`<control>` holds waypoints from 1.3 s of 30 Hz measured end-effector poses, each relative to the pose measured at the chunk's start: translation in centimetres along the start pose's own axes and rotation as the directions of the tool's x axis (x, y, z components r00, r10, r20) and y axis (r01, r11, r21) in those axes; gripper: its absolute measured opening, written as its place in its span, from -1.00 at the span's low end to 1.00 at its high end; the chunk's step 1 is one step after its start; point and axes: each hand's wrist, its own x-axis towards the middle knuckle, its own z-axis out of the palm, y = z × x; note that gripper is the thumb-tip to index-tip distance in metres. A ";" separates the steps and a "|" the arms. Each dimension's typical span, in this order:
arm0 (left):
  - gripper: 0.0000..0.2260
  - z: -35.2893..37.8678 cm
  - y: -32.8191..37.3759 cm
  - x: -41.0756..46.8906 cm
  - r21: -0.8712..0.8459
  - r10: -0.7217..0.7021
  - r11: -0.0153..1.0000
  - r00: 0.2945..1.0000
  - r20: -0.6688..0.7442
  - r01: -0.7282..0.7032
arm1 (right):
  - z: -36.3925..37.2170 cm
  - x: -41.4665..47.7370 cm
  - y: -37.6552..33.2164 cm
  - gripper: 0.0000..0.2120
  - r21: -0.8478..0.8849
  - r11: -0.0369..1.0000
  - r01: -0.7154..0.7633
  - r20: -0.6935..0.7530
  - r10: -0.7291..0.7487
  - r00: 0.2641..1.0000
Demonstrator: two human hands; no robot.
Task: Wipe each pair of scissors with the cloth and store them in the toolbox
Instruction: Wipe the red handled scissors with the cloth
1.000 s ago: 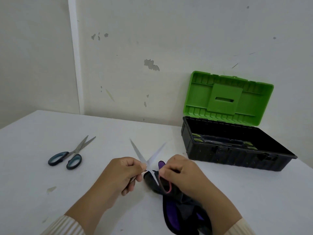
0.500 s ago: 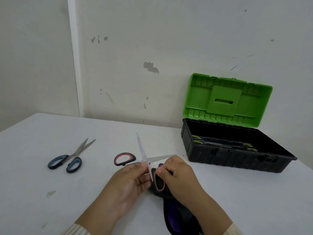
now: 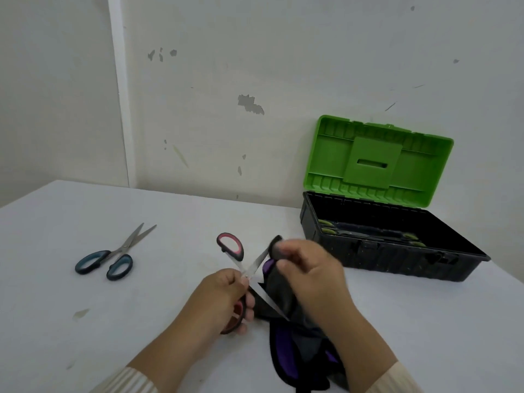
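red scissors splayed over cloth, toolbox open

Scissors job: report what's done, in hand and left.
Done: one green-handled item, likely scissors, lies in the open black toolbox with green lid. In hand: left hand grips the open red-and-black-handled scissors; right hand pinches the dark purple-lined cloth over a blade. Left: storing them, then the blue-handled scissors on the white table.

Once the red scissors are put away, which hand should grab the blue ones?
Probably the left hand, now holding the red scissors. The blue scissors lie on its side of the table, while the right hand grips the cloth and sits nearer the toolbox.
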 end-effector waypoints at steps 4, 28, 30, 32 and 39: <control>-0.70 0.6 0.0 -0.5 0.150 0.078 0.986 0.997 0.008 -0.078 | 2.0 -0.4 0.4 -0.86 -0.191 0.966 0.172 0.199 -0.134 0.971; -0.69 -0.2 1.2 -0.9 0.181 0.131 0.974 0.991 0.041 -0.136 | -1.9 0.8 2.5 -0.76 -0.041 0.980 -0.196 -0.358 0.169 0.918; -0.70 -0.3 1.1 -0.7 0.186 0.125 0.974 0.992 0.020 -0.126 | -1.3 0.3 0.7 -0.76 -0.035 0.996 -0.081 -0.299 0.067 0.952; -0.70 -0.3 0.9 -0.7 0.205 0.128 0.970 0.992 0.011 -0.128 | 0.5 -0.5 -1.1 -0.88 -0.136 0.988 0.071 -0.088 -0.084 0.993; -0.73 0.3 0.5 -0.8 0.269 0.127 0.955 0.992 0.013 -0.126 | 2.1 -0.3 -1.2 -0.80 -0.294 0.934 0.204 0.245 -0.132 0.960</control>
